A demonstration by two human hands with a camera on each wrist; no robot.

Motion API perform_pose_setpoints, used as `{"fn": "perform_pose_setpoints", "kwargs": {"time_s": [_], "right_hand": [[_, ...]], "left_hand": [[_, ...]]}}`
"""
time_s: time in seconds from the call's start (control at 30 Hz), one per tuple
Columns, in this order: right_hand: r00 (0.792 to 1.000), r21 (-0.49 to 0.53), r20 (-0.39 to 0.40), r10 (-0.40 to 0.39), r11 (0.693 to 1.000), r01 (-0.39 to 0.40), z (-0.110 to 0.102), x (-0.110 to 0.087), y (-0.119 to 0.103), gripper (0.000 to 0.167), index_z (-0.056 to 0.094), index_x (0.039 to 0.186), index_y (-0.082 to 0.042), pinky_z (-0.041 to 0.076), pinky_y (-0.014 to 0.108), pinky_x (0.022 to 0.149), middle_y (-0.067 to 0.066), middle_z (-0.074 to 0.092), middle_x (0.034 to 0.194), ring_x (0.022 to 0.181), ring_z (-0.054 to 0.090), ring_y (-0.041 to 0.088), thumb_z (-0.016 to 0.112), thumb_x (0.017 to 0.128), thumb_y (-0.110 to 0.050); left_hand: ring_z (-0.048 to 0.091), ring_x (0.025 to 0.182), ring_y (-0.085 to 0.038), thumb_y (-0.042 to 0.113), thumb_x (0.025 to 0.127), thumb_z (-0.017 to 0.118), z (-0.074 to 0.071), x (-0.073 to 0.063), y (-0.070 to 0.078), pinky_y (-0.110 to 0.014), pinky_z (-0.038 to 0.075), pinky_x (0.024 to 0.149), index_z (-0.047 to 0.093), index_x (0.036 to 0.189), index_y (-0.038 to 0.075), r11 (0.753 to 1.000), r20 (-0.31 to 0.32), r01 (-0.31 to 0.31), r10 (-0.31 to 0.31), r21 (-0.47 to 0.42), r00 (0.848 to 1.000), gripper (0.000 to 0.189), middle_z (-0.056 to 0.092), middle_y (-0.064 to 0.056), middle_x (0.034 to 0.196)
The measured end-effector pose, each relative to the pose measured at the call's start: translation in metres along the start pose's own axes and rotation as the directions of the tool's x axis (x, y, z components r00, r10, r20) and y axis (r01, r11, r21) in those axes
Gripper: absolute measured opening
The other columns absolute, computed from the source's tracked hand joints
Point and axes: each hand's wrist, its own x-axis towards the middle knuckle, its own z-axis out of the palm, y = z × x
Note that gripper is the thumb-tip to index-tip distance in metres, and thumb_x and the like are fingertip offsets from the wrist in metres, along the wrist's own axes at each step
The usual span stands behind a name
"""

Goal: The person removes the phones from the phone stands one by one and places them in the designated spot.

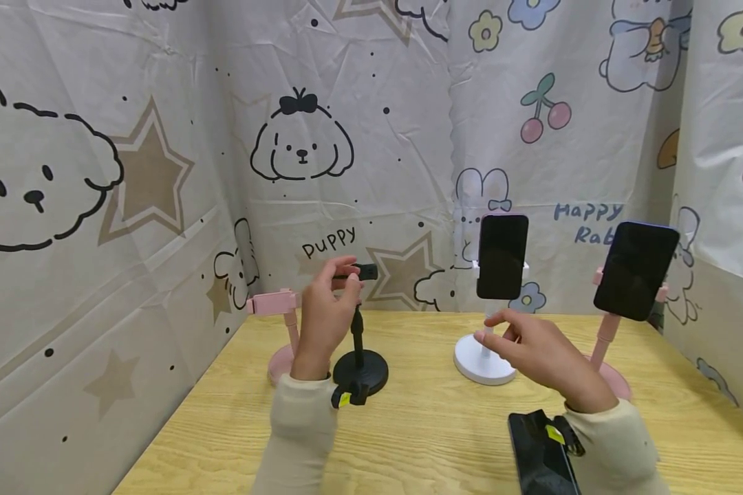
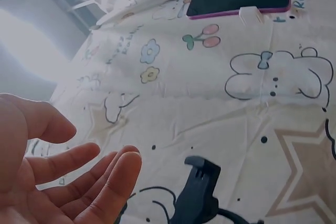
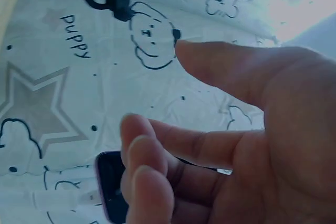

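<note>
My left hand (image 1: 328,316) is raised beside the black phone stand (image 1: 360,371), overlapping its holder in the head view. From the left wrist, its fingers are loosely bent with nothing between them, and the black holder (image 2: 197,187) sits apart from the fingertips. My right hand (image 1: 541,350) hovers in front of the white phone stand (image 1: 484,364), fingers relaxed and holding nothing. A dark-screened phone (image 1: 502,258) sits upright in the white stand's clamp. In the right wrist view, my fingers partly hide that phone (image 3: 110,187).
Behind my left hand stands a pink phone stand (image 1: 274,302) without a phone. Another pink stand (image 1: 605,333) at right holds a tilted phone (image 1: 636,271). A black phone (image 1: 535,454) lies on the wooden table (image 1: 421,426) by my right sleeve. Printed cloth (image 1: 396,172) hangs around the table.
</note>
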Motion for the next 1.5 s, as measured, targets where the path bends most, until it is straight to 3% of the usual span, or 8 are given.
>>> {"fn": "perform_pose_setpoints", "kwargs": {"time_s": [0.13, 0.37, 0.57, 0.87, 1.17, 1.33, 1.4, 1.5], "right_hand": [[0.999, 0.048, -0.046, 0.027, 0.999, -0.025, -0.005, -0.002, -0.004, 0.055, 0.058, 0.125, -0.009, 0.045, 0.032, 0.056, 0.005, 0.059, 0.08, 0.068, 0.052, 0.02, 0.06, 0.091, -0.052], [0.985, 0.102, -0.168, 0.035, 0.995, -0.018, -0.013, -0.005, -0.006, 0.055, 0.054, 0.129, -0.007, 0.048, 0.031, 0.057, 0.007, 0.059, 0.082, 0.071, 0.055, 0.021, 0.057, 0.094, -0.05], [0.964, 0.194, -0.26, 0.059, 0.981, -0.007, -0.018, -0.008, 0.0, 0.059, 0.049, 0.135, -0.008, 0.052, 0.03, 0.069, 0.013, 0.061, 0.095, 0.082, 0.057, 0.026, 0.052, 0.096, -0.051], [0.921, 0.271, -0.381, 0.076, 0.962, 0.033, -0.02, -0.006, 0.007, 0.059, 0.046, 0.14, -0.01, 0.051, 0.02, 0.076, 0.015, 0.059, 0.114, 0.094, 0.055, 0.027, 0.049, 0.097, -0.05], [0.91, 0.313, -0.404, 0.093, 0.949, 0.043, -0.016, 0.0, 0.019, 0.056, 0.046, 0.14, -0.01, 0.048, 0.012, 0.074, 0.015, 0.059, 0.113, 0.094, 0.056, 0.026, 0.049, 0.098, -0.047], [0.903, 0.333, -0.418, 0.101, 0.941, 0.05, -0.016, 0.001, 0.023, 0.056, 0.046, 0.14, -0.011, 0.048, 0.012, 0.076, 0.014, 0.059, 0.115, 0.098, 0.056, 0.024, 0.049, 0.098, -0.046], [0.9, 0.345, -0.423, 0.108, 0.937, 0.05, -0.018, 0.002, 0.024, 0.056, 0.044, 0.142, -0.012, 0.05, 0.017, 0.081, 0.015, 0.058, 0.119, 0.102, 0.056, 0.025, 0.048, 0.098, -0.046], [0.892, 0.364, -0.435, 0.121, 0.93, 0.052, -0.019, 0.004, 0.025, 0.056, 0.042, 0.143, -0.012, 0.05, 0.03, 0.091, 0.016, 0.055, 0.128, 0.109, 0.055, 0.027, 0.045, 0.099, -0.047]], "left_hand": [[0.066, 0.089, -0.021, 0.011, 0.098, 0.052, 0.009, -0.002, 0.005, -0.027, 0.057, 0.068, 0.058, 0.125, 0.005, 0.999, 0.02, -0.027, 0.028, -0.027, 0.999, 0.028, 0.063, -0.016, 0.11], [0.067, 0.086, -0.018, 0.011, 0.098, 0.052, 0.023, -0.005, 0.01, -0.026, 0.056, 0.069, 0.059, 0.124, 0.007, 0.997, 0.049, -0.05, 0.053, -0.053, 0.997, 0.027, 0.063, -0.008, 0.106], [0.067, 0.087, -0.015, 0.011, 0.099, 0.051, 0.039, -0.007, 0.013, -0.026, 0.056, 0.069, 0.059, 0.124, 0.009, 0.995, 0.077, -0.06, 0.066, -0.078, 0.995, 0.027, 0.063, -0.006, 0.106], [0.067, 0.087, -0.017, 0.011, 0.099, 0.052, 0.06, -0.009, 0.017, -0.026, 0.056, 0.068, 0.059, 0.124, 0.011, 0.99, 0.118, -0.074, 0.088, -0.117, 0.989, 0.027, 0.064, -0.006, 0.106], [0.068, 0.087, -0.019, 0.009, 0.099, 0.052, 0.076, -0.01, 0.019, -0.035, 0.058, 0.07, 0.059, 0.125, 0.01, 0.982, 0.125, -0.033, 0.056, -0.185, 0.991, 0.027, 0.064, -0.009, 0.108], [0.068, 0.091, -0.028, 0.007, 0.099, 0.051, 0.084, -0.01, 0.027, -0.032, 0.058, 0.07, 0.058, 0.125, 0.003, 0.981, 0.132, -0.004, 0.029, -0.192, 0.991, 0.027, 0.064, -0.015, 0.11], [0.067, 0.094, -0.031, 0.008, 0.101, 0.048, 0.083, -0.012, 0.038, -0.032, 0.058, 0.072, 0.057, 0.123, -0.001, 0.979, 0.132, 0.003, 0.025, -0.203, 0.991, 0.026, 0.063, -0.018, 0.111], [0.065, 0.102, -0.028, 0.023, 0.106, 0.039, 0.09, -0.01, 0.036, -0.034, 0.056, 0.081, 0.058, 0.123, -0.001, 0.973, 0.142, 0.008, 0.025, -0.229, 0.99, 0.035, 0.062, -0.016, 0.117]]}}
